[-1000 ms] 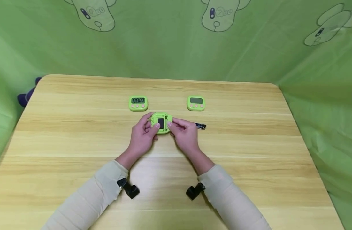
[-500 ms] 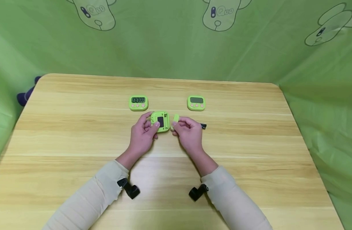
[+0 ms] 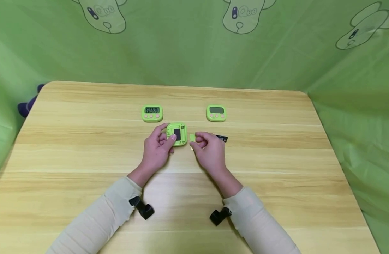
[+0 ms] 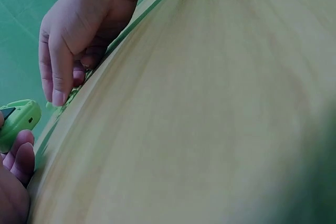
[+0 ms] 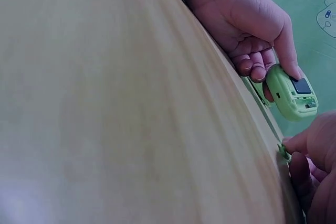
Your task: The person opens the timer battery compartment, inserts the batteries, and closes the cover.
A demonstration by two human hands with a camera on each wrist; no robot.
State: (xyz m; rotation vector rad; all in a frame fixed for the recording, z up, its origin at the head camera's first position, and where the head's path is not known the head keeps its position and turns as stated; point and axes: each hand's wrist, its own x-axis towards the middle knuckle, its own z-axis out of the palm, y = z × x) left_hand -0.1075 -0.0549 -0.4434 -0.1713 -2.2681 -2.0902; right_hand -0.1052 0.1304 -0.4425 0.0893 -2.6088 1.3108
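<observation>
Wood-grain table [image 3: 181,208], left hand [image 3: 157,149] gripping rounded plastic timer [image 3: 178,132], right hand [image 3: 211,151] pinching slim green cover [image 3: 192,137]

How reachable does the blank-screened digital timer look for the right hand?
Probably yes: the blank-screened digital timer lies beyond the right hand with nothing visible between, though that hand pinches a green battery cover.

"What's changed with the right hand [image 3: 210,151]?"
"A second ago it touched the timer [image 3: 178,132]; now it's apart from it, pinching a small green cover [image 3: 192,138]."
"And the cover?"
"Lower in the head view than half a second ago, and more of the battery [image 3: 222,138] shows beside the hand"
</observation>
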